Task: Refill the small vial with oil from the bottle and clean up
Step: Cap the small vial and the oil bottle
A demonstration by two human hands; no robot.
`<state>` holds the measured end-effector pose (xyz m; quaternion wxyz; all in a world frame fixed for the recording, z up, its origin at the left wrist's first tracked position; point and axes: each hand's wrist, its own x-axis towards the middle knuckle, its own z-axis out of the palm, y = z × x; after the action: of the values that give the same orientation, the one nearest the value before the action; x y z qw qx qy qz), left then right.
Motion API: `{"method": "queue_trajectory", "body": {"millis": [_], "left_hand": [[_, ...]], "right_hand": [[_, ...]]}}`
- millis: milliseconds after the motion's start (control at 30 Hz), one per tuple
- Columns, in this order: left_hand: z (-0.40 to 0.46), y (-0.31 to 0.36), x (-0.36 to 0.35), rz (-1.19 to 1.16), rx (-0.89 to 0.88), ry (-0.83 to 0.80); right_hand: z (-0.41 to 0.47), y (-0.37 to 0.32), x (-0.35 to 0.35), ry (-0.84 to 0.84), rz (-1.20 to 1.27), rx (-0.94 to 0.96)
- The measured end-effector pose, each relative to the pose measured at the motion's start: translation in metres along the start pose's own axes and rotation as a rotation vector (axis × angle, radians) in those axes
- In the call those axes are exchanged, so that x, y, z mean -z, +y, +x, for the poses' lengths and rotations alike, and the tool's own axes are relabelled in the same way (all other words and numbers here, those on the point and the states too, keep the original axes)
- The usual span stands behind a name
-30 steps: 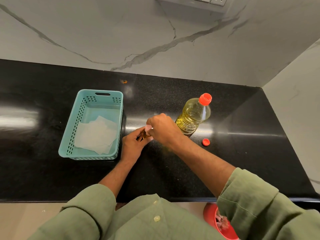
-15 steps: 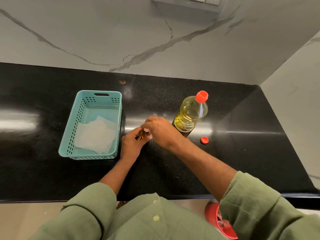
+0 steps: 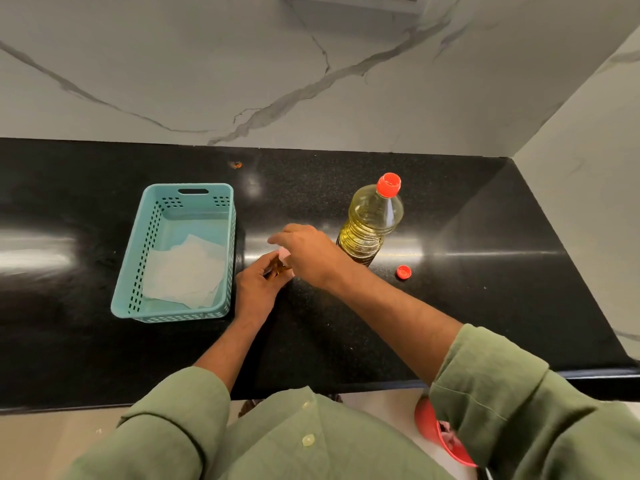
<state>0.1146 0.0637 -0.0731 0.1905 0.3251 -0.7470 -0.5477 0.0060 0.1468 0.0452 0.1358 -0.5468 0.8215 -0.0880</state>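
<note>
My left hand [image 3: 258, 285] grips a small amber vial [image 3: 277, 269] that stands on the black counter [image 3: 346, 334]; most of the vial is hidden by my fingers. My right hand [image 3: 308, 252] hovers right over the vial's top and pinches a small pale pink piece [image 3: 284, 252] against it. Just right of my right hand stands the oil bottle [image 3: 372, 223], upright, with yellow oil and a red top [image 3: 388, 184]. A loose small red cap [image 3: 403, 272] lies on the counter to the bottle's right.
A teal perforated basket [image 3: 138, 271] with white tissues [image 3: 187, 271] sits left of my hands. A marble wall rises behind the counter and at the right. A red bin [image 3: 436, 434] stands on the floor below the counter edge.
My right hand has shifted slightly left over the vial, its fingers now reaching further left. My left hand keeps its hold on the vial. Bottle, cap and basket have not moved.
</note>
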Motion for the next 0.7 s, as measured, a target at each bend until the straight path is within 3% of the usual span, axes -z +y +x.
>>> {"method": "queue_trajectory", "body": {"millis": [100,333,500,567,700], "left_hand": [[0.0,-0.001,0.0,-0.027,0.008,-0.013],[-0.001,0.004,0.0,-0.04,0.018,-0.012],[-0.001,0.001,0.001,-0.033,0.015,-0.004],[-0.002,0.003,0.0,-0.03,-0.002,-0.01],[-0.003,0.004,0.001,-0.046,0.002,-0.018]], "right_hand": [[0.001,-0.001,0.002,-0.05,-0.096,0.044],[-0.008,-0.005,0.007,0.138,-0.226,-0.235],[-0.002,0.001,0.005,-0.021,-0.048,-0.002],[-0.002,0.001,0.003,-0.061,-0.082,0.073],[-0.001,-0.003,-0.005,0.078,-0.143,-0.083]]}}
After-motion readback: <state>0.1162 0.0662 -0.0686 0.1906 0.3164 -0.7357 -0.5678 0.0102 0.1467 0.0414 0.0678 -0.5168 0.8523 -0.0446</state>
